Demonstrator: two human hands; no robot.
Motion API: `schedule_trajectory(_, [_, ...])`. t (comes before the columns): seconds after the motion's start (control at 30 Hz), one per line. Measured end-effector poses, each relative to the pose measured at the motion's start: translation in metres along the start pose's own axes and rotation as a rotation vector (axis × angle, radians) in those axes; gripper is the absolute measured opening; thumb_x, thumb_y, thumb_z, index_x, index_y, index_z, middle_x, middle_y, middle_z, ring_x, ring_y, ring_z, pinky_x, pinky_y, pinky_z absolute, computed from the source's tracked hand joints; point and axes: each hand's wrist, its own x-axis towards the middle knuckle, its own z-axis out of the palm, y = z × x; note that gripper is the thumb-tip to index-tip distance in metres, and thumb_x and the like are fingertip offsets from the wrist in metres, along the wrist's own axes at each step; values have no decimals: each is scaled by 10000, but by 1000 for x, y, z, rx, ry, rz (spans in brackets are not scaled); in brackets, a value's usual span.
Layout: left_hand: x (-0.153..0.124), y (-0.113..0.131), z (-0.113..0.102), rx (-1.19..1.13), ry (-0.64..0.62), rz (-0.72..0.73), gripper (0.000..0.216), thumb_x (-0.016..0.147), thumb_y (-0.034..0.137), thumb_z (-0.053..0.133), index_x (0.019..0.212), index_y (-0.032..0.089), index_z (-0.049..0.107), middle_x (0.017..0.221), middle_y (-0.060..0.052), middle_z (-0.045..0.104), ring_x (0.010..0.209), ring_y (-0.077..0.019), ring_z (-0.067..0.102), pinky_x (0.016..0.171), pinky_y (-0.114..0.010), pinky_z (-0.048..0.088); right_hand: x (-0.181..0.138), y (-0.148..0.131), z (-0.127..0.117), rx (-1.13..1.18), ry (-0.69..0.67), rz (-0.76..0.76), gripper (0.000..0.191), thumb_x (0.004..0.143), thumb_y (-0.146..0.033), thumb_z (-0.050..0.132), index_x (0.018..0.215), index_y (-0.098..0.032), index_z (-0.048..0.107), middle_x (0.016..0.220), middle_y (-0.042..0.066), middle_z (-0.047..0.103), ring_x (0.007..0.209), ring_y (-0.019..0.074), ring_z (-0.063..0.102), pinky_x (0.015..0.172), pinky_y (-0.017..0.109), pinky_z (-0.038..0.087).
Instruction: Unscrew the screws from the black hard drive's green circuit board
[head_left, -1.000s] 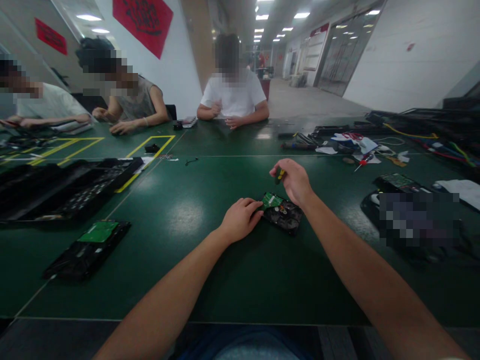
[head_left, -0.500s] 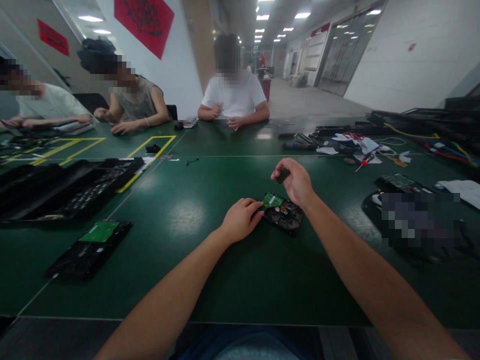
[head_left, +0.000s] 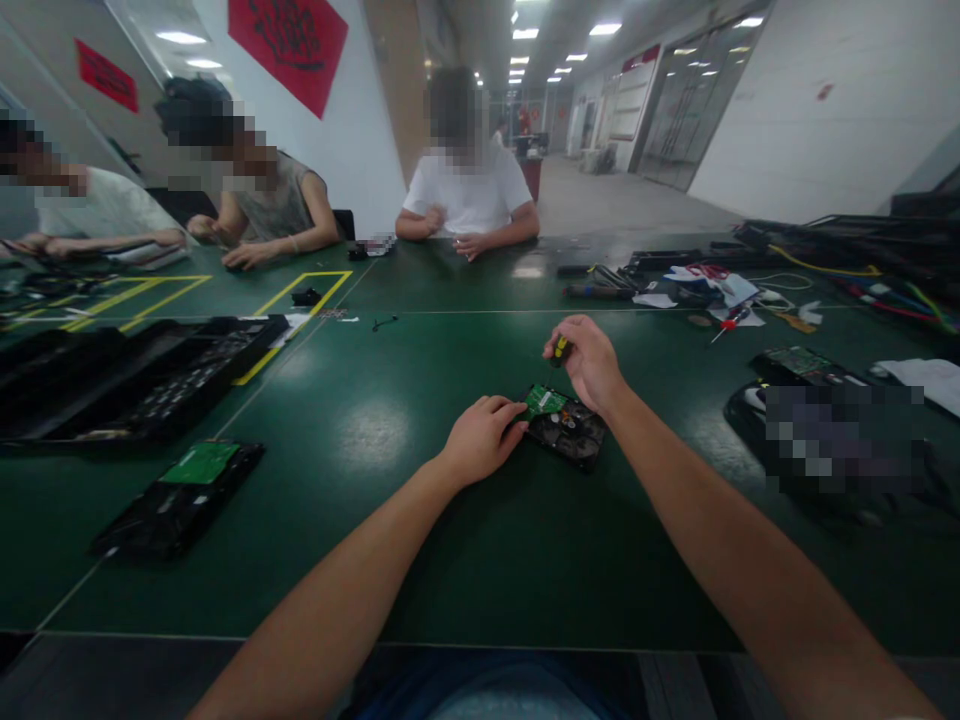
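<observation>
A black hard drive (head_left: 570,432) with a small green circuit board (head_left: 543,401) on top lies on the green table (head_left: 420,560) in front of me. My left hand (head_left: 481,435) rests on the drive's left end, its fingers curled against the edge and the board. My right hand (head_left: 590,360) hovers just above the drive with its fingers closed around the black and yellow handle of a screwdriver (head_left: 559,350). The tool's tip is hidden behind my hand.
A second hard drive (head_left: 176,500) lies at the near left, behind it a black tray (head_left: 127,375). More drives and boards (head_left: 795,365) sit at the right; tools and cables (head_left: 697,285) lie at the far right. Three people sit across the table.
My right hand has turned the screwdriver handle slightly in its fingers, so the yellow part shows again. My left hand and the drive have stayed in place.
</observation>
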Motion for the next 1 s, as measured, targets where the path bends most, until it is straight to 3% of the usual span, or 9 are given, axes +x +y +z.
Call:
schedule_trajectory(0.3, [0,1,-1,-1,-1,5,368,1085,376,529,1374,197,669,1252,-125,722,1165,-282,663,1023,-463,567,2,0,-1,10,-28,-52,247,885,-418,665,720,-237,701,707,4,629,735,165,607,793,321,513])
schedule_trajectory(0.53, [0,0,0,-2,7,6,375,1085,381,529,1384,201,666,1248,-124,718,1160,-279,663,1026,-460,565,-1,-3,0,24,-24,50,275,862,-488,673,760,-234,694,690,0,590,644,156,577,636,310,468])
schedule_trajectory(0.7, [0,0,-1,-10,-3,4,366,1080,374,534,1391,227,656,1255,-116,716,1174,-281,663,1021,-468,571,-2,-4,1,26,0,38,300,849,-529,696,758,-250,637,714,-14,572,605,142,533,592,308,446])
schedule_trajectory(1.0, [0,1,-1,-2,-6,2,363,1081,374,537,1383,217,662,1247,-118,718,1174,-277,662,1030,-457,565,-2,-6,3,7,-50,35,305,859,-518,667,717,-256,604,671,-6,574,712,179,592,738,331,505])
